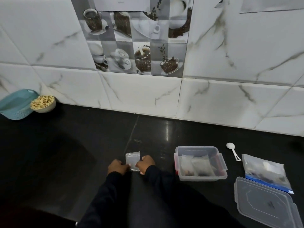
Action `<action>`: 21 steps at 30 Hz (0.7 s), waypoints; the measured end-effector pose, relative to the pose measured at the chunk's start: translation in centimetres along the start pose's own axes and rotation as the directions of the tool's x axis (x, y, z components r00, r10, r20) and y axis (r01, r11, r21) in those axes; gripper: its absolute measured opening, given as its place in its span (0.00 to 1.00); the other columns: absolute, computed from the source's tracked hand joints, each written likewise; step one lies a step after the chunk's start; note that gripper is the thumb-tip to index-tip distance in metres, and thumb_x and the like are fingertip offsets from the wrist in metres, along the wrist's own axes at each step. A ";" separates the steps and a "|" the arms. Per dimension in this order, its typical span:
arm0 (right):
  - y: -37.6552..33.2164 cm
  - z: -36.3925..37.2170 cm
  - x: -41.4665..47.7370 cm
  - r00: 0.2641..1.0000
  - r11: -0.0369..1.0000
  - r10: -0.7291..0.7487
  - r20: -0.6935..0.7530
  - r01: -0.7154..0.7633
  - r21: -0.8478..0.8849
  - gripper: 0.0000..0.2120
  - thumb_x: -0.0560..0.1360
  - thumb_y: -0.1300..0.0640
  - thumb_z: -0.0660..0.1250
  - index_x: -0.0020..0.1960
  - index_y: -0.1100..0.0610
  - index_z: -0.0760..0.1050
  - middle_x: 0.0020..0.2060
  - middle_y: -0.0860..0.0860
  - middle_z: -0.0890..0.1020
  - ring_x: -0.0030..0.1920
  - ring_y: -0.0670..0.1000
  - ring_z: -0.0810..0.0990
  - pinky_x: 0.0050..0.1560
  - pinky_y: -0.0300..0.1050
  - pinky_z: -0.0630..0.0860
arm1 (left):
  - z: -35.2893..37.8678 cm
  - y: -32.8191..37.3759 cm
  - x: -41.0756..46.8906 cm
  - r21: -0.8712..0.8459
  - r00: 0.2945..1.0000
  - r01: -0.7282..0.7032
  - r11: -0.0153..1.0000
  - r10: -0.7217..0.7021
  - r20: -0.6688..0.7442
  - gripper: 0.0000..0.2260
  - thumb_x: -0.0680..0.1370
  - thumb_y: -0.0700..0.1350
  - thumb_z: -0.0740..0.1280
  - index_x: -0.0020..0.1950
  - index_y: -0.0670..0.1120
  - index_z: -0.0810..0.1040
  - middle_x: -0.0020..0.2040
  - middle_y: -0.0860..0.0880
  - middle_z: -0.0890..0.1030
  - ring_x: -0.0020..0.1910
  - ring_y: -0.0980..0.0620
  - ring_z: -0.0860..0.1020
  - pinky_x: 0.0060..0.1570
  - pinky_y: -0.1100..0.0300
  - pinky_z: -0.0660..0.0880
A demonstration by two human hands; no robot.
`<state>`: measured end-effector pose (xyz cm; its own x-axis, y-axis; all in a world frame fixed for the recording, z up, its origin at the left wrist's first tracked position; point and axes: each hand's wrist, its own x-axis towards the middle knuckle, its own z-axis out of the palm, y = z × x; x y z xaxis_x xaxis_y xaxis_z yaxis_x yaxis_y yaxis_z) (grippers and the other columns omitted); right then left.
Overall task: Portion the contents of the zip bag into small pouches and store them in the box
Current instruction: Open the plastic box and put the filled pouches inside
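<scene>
Clear, flimsy plastic, the small pouch (133,160) lies on the black counter (82,145) left of the box (199,163) — light, slippery, best pinched at its near edge. Left hand (117,166) and right hand (145,163) both pinch that edge — gently suffices.

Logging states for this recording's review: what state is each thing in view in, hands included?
Small pouch: flat on the counter, held at both edges.
Left hand: pinches the pouch's left edge.
Right hand: pinches its right edge.
Box: open, filled pouches inside.
Lid: off, lying on the counter.
Zip bag: lying down, contents left; seal unclear.
Spoon: lying untouched.
Bowl: full of pale pieces.
Teal basket: tilted.
</scene>
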<state>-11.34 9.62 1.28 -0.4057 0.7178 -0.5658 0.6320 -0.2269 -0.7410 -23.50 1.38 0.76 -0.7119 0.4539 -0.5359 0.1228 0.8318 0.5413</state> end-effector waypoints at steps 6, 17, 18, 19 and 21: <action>1.2 0.3 0.2 1.000 0.999 0.019 -0.002 -0.019 0.031 0.15 0.64 0.63 0.77 0.50 0.62 0.83 0.48 0.57 0.86 0.50 0.56 0.85 0.46 0.45 0.82 | 1.4 0.8 -1.7 -0.086 0.992 -0.100 0.991 0.106 0.070 0.03 0.70 0.38 0.73 0.37 0.44 0.83 0.38 0.46 0.85 0.43 0.47 0.83 0.49 0.53 0.81; 3.2 -16.4 -8.2 0.924 0.936 -0.307 -0.229 0.337 0.100 0.06 0.73 0.67 0.67 0.39 0.61 0.79 0.30 0.51 0.81 0.30 0.48 0.78 0.28 0.39 0.75 | 5.9 10.6 -10.2 -0.602 0.786 -0.412 0.684 0.601 0.146 0.18 0.68 0.42 0.77 0.55 0.44 0.76 0.40 0.40 0.81 0.36 0.49 0.79 0.33 0.58 0.76; 3.6 -18.6 -8.9 0.921 0.947 -0.292 -0.259 0.316 0.055 0.05 0.73 0.66 0.67 0.40 0.60 0.79 0.32 0.53 0.82 0.31 0.48 0.79 0.29 0.40 0.76 | 7.0 11.8 -11.2 -0.566 0.759 -0.472 0.676 0.638 0.129 0.14 0.70 0.38 0.75 0.53 0.45 0.76 0.37 0.41 0.80 0.35 0.50 0.78 0.33 0.58 0.76; 4.4 -20.6 -9.1 0.916 0.959 -0.264 -0.302 0.282 0.015 0.03 0.72 0.66 0.68 0.42 0.60 0.79 0.33 0.53 0.82 0.32 0.48 0.80 0.31 0.42 0.78 | 8.2 12.8 -12.1 -0.504 0.737 -0.536 0.677 0.666 0.110 0.13 0.71 0.35 0.74 0.51 0.46 0.76 0.35 0.43 0.80 0.34 0.52 0.77 0.33 0.59 0.76; 6.3 -23.7 -8.9 0.909 0.983 -0.182 -0.375 0.164 -0.081 0.06 0.69 0.63 0.71 0.45 0.56 0.79 0.34 0.53 0.83 0.32 0.47 0.81 0.37 0.46 0.81 | 10.7 14.8 -13.9 -0.319 0.715 -0.627 0.711 0.687 0.126 0.13 0.72 0.36 0.73 0.49 0.50 0.74 0.35 0.45 0.79 0.34 0.53 0.77 0.35 0.59 0.77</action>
<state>11.91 17.42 10.19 -0.2360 0.9407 -0.2436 0.6082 -0.0525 -0.7921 -4.37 10.75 9.28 -0.3377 0.9367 -0.0931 0.3127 0.2049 0.9275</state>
